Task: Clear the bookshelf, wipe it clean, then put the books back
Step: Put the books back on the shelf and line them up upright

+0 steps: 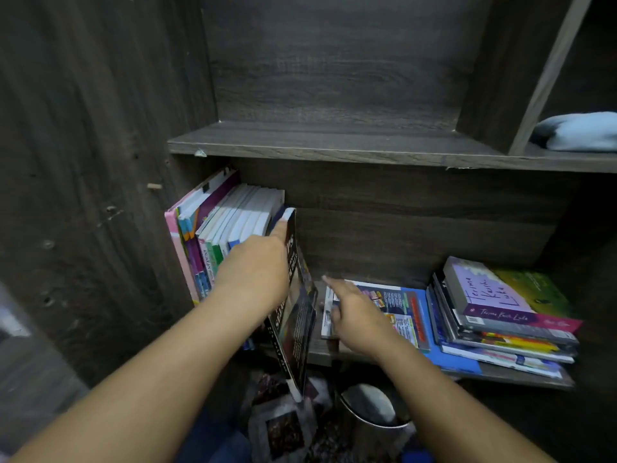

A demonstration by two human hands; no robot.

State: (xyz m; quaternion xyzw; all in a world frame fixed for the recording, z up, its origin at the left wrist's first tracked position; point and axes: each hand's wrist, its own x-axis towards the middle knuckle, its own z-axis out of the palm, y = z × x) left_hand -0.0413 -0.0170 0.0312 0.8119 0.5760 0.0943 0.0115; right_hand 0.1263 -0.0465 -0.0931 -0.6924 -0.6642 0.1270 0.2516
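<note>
Books (227,225) stand just left of the left hand (257,272), which grips a black book (297,332), maybe to stand it beside them. Right hand (354,312) hovers, fingers loose, over a flat magazine (404,312).

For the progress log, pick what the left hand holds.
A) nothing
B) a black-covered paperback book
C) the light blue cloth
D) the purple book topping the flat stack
B: the left hand grips the black-covered paperback book, tilted beside the row of upright books.
</note>
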